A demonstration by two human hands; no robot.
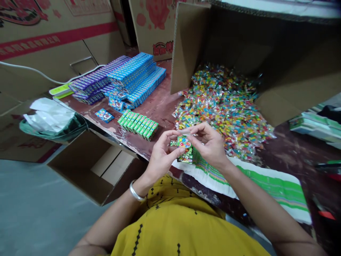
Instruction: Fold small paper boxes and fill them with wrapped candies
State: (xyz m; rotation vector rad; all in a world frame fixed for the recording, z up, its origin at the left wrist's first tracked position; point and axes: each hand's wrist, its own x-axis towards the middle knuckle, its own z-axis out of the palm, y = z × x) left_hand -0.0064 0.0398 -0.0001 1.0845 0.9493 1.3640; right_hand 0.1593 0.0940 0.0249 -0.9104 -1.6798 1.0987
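Note:
A small green printed box [185,151] is held upright near the table's front edge. My left hand [166,151] grips its left side, with the thumb across the front. At the top right of the box my right hand [209,144] has its fingers closed at the pale top flap. Under and beside my right forearm lies a long fanned row of flat green and white cartons [269,185]. Left of my hands stands a short row of green boxes [137,124]. Beyond my hands is a heap of clear packets of colourful candy [221,110].
Stacked blue boxes [144,80] and purple boxes [93,83] stand at the back left. A large open carton [183,46] surrounds the candy heap. Below the table's left edge are an open cardboard box [80,170] and a green basket [39,135] holding white material.

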